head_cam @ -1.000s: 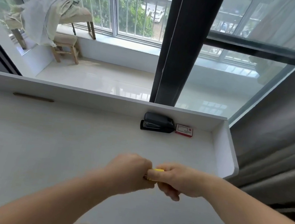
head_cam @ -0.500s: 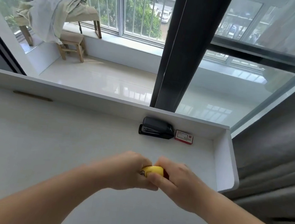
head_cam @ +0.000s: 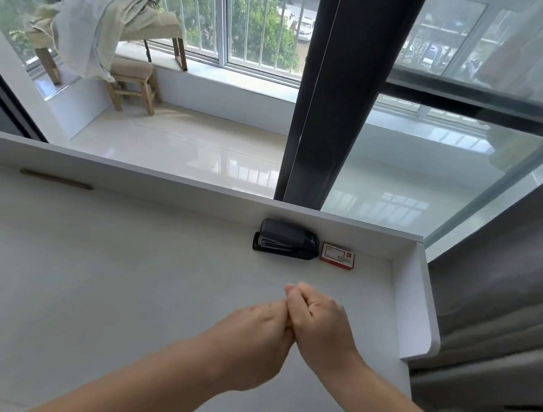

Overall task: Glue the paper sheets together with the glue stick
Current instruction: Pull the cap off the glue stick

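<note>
White laminate desk [head_cam: 116, 289] bare of paper; left hand [head_cam: 257, 337] and right hand [head_cam: 320, 325], fists pressed together, hide whatever they grip, which might slip.

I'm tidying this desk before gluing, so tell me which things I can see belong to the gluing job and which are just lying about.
Job:
left hand and right hand, fingers curled, pressed together; whatever they hold is hidden

Lying about:
black stapler
small red box

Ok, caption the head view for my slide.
Both hands, left and right, meet in fists over a white desk near a stapler.
</note>
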